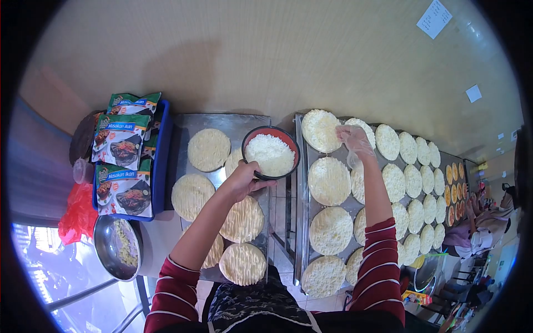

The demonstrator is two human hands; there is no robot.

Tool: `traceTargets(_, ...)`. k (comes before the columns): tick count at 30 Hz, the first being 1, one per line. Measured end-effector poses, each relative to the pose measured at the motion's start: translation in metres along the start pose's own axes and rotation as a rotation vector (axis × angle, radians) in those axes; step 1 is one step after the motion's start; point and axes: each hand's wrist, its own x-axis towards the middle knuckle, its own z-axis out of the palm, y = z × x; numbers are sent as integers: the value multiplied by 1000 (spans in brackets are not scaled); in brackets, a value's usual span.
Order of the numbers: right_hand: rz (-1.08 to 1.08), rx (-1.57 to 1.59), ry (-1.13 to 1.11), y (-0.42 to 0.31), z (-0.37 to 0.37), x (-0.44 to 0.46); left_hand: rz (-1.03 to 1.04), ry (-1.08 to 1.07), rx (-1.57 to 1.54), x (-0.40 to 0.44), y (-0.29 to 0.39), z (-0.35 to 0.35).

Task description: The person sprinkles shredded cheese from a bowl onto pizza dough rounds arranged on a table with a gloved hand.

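My left hand [242,182] grips the rim of a round bowl [291,140], black outside and red inside, tilted slightly over the gap between two metal tables. White grated cheese [269,154] fills much of it. My right hand [355,142], in a clear plastic glove, is over the far-left corner of the right tray, between a cheese-covered round flat base [321,131] and the one beside it. Its fingers are drawn together; what they hold, if anything, is hidden. Under the bowl, another round base [233,162] is partly covered.
Rows of topped bases [328,181] cover the right metal tray [300,222]. Several bases with pale streaks [242,264] lie on the left metal tray [258,121]. A blue crate [161,161] holds printed packets [123,191]. A steel bowl [102,252] sits at the left. Other people [488,222] are far right.
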Motion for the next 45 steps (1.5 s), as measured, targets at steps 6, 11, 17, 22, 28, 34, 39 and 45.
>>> traceTargets(6, 70, 352, -12, -18, 15, 36, -37, 30, 1, -1, 0, 3)
traceTargets(11, -151, -270, 75, -15, 29, 61, 22, 48, 49, -9, -1, 7)
traceTargets(17, -142, 283, -92, -117, 54, -18, 60, 121, 95, -30, -7, 3)
traceTargets(22, -694, -448, -589, -191, 107, -153, 18, 88, 210, -90, -15, 10)
traceTargets(28, -810, -181, -549, -165, 182, -241, -33, 100, 251, -174, -58, -39)
traceTargets(34, -552, -179, -453, -201, 215, -344, -123, -17, 86, -257, -106, -104)
traceTargets(39, -440, -321, -701, -237, 263, -404, -46, 41, 185, -326, -125, -137)
traceTargets(45, -594, -263, -472, -238, 316, -481, -178, 59, 296, -374, -149, -173)
